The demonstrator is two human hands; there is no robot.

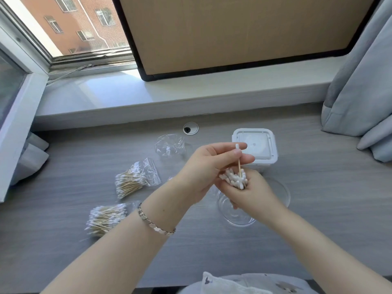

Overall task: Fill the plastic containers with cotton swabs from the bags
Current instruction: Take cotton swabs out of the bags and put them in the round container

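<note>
Grey wood-grain worktop [318, 209] carries all task items. The left hand [203, 172], with a bracelet [156, 224] at the wrist, pinches a single swab [239, 160] between thumb and fingers. This swab stands upright, its lower end among the others. The right hand [252, 194] is curled around a bundle of cotton swabs [233, 179], white tips upward. The two hands touch each other directly above a clear round container [235, 217] near the middle of the worktop. A second clear round piece [282, 194] lies just beside it on the right; whether it is a lid or a container cannot be told. A white square container [261, 143], lid on, stands behind the hands. To the left lie two filled bags of swabs, the far bag [135, 181] and the near bag [106, 217], well apart from the containers. An empty clear bag [169, 145] lies behind them, near a round cable port [191, 128].
</note>
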